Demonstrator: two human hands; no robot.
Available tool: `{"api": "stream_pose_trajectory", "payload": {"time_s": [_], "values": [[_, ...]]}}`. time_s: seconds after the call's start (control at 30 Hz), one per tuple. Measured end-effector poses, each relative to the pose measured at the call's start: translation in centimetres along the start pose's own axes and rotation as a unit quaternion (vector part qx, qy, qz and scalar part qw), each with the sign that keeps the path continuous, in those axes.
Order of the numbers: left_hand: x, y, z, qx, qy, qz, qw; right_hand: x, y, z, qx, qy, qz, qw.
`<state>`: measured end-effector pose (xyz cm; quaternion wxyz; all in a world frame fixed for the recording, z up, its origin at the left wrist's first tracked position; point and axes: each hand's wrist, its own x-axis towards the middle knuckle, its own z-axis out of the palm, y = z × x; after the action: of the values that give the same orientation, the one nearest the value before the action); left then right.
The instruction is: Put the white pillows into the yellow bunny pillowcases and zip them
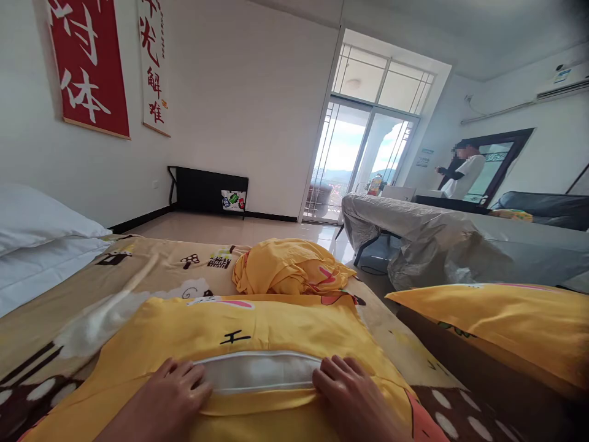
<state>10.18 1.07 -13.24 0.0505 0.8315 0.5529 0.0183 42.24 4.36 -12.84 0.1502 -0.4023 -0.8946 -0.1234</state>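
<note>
Home-like room, bedroom plus sitting area: patterned bedsheet (168, 279) at 6 o'clock, white pillows (39, 218) at 9, red wall scroll (94, 67) at 10, sliding glass doors (361, 162) between 1 and 2, black sofa (554, 205) at 3.

Reads 体 in white at the foot of the red banner (94, 70); reads 光解难 in red down the white scroll (155, 70).

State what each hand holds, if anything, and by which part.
The left hand and right hand both hold the yellow printed cloth pillowcase, by the edges at opposite ends of its slit opening.
</note>
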Motion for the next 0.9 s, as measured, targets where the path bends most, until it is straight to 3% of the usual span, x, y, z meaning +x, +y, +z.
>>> {"api": "stream_pose_trajectory", "payload": {"time_s": [0.17, 0.33, 0.5, 0.63, 0.77, 0.83, 0.9], "values": [[-0.7, 0.0, -1.3, 0.006, 0.014, -0.050, 0.999, -0.1, 1.1, 0.6, -0.007, -0.027, 0.061, 0.998], [-0.5, -1.2, -0.3, -0.053, 0.023, -0.049, 0.997, -0.1, 0.9, 0.9, -0.019, -0.037, 0.074, 0.996], [-0.6, -2.4, 0.4, -0.057, 0.034, -0.057, 0.996, -0.1, 0.7, -0.2, -0.055, -0.031, 0.079, 0.995], [-0.8, -3.4, -0.1, -0.040, 0.028, -0.051, 0.997, -0.4, 0.7, -1.2, -0.073, 0.016, 0.093, 0.993], [-1.1, -4.2, -1.0, 0.019, 0.026, -0.092, 0.995, -0.5, 0.5, -1.8, -0.080, 0.089, 0.113, 0.986], [-1.3, -4.0, -1.7, 0.052, 0.053, -0.119, 0.990, -0.3, 0.4, -1.9, -0.095, 0.127, 0.122, 0.980], [-1.1, -3.1, -2.6, 0.066, 0.039, -0.137, 0.988, 0.2, 0.5, -1.5, -0.113, 0.153, 0.125, 0.974]]}}
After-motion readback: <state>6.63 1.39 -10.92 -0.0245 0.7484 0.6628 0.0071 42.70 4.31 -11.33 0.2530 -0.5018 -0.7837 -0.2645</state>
